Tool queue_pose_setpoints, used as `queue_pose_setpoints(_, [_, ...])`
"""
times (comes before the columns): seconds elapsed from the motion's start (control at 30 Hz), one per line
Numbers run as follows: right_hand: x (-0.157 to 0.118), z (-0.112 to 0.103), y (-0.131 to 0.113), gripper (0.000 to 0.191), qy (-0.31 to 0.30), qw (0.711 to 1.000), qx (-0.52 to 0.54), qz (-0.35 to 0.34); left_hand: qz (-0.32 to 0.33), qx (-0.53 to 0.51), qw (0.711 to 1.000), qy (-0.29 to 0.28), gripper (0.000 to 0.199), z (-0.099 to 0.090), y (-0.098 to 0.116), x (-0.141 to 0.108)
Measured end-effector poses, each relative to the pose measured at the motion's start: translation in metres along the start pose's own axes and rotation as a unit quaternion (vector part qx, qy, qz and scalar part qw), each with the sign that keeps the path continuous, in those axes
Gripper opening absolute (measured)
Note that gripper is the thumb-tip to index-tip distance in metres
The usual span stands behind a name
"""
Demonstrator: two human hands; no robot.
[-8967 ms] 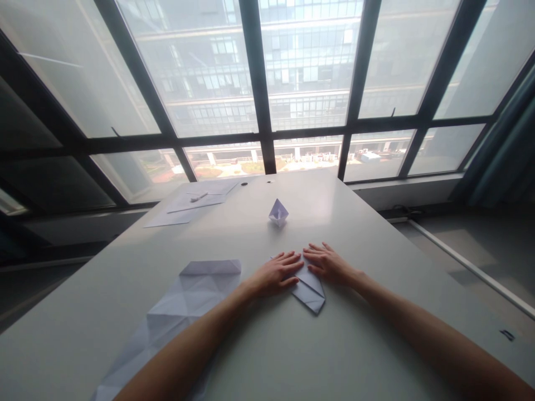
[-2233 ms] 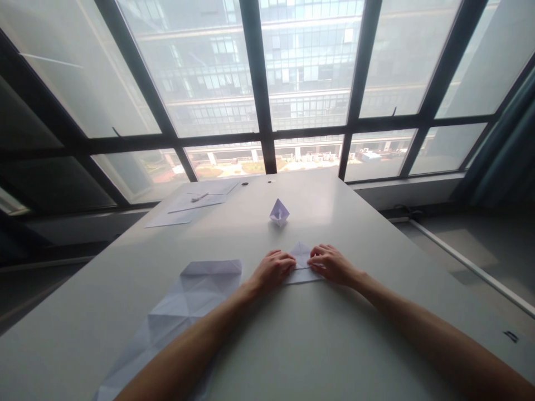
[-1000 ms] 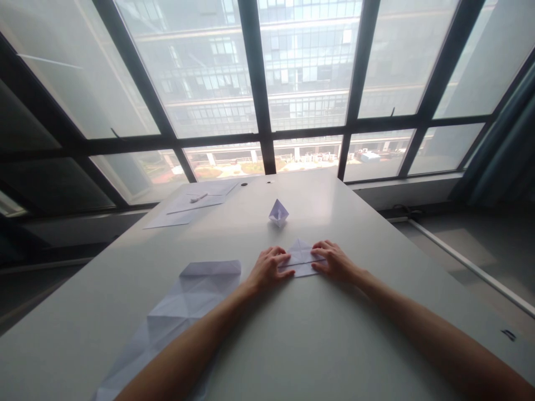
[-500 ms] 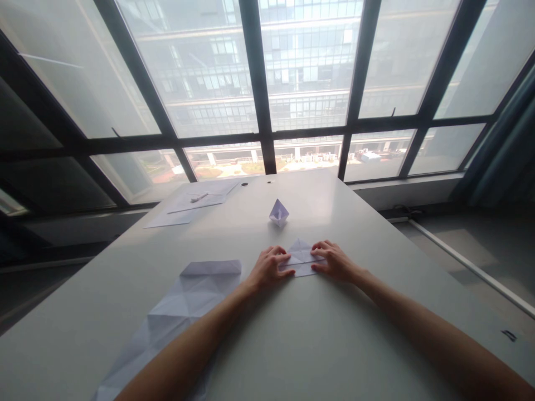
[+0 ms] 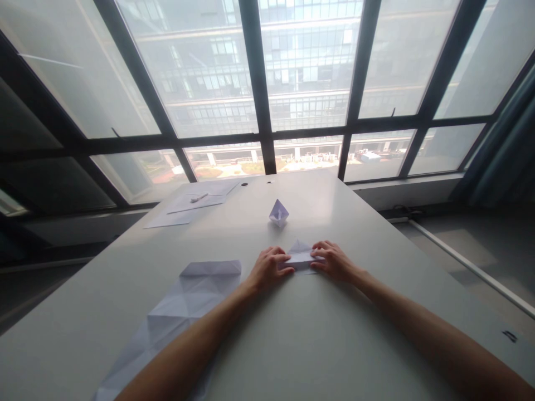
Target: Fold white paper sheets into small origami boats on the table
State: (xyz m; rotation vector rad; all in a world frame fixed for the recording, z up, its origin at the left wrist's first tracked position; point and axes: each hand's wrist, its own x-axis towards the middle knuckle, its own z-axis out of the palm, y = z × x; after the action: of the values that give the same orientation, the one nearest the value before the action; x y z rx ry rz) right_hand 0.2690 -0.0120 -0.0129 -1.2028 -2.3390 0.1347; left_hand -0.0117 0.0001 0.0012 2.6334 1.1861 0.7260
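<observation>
A white folded paper [image 5: 301,257] lies on the table between my two hands, with a pointed top and a lower strip lifted along a crease. At its left end, my left hand [image 5: 271,266] pinches the strip between thumb and fingers. My right hand [image 5: 331,260] grips the opposite end the same way. Just beyond stands a small folded paper boat [image 5: 278,213], touched by neither hand. A large creased sheet of paper [image 5: 184,306] lies to the left, partly hidden beneath my left forearm.
The white table [image 5: 355,334] reaches to the window frame [image 5: 267,133]. Flat paper sheets [image 5: 179,214] lie at the far left, with a small white object [image 5: 199,197] on top. A dark curtain [image 5: 497,145] hangs at the right.
The paper's lower edge has been lifted and folded upward, so the strip now stands up between my fingers. My hands have hardly moved.
</observation>
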Motion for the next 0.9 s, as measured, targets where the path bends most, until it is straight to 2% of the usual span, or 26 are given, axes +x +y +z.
queue_pose_setpoints(0.27, [0.001,-0.002,-0.006,0.009,0.029,0.999,-0.021,-0.036,0.009,0.002,1.000,0.002,0.016,0.000,-0.001,0.001])
queue_pose_setpoints(0.43, [0.003,-0.009,-0.013,0.017,0.063,0.995,-0.034,-0.074,0.022,-0.012,0.999,0.028,0.017,-0.002,0.001,0.000])
queue_pose_setpoints(0.6, [0.004,-0.011,-0.012,0.027,0.094,0.992,-0.042,-0.075,0.014,0.001,0.998,0.067,0.019,-0.005,0.004,0.000])
queue_pose_setpoints(0.7, [0.004,-0.010,-0.012,0.030,0.088,0.993,-0.048,-0.064,0.016,0.016,0.998,0.066,0.018,-0.005,0.003,0.000])
queue_pose_setpoints(0.9, [0.001,-0.013,-0.018,0.023,0.028,0.998,-0.039,-0.046,0.025,0.029,0.999,0.008,0.015,-0.003,0.001,0.000])
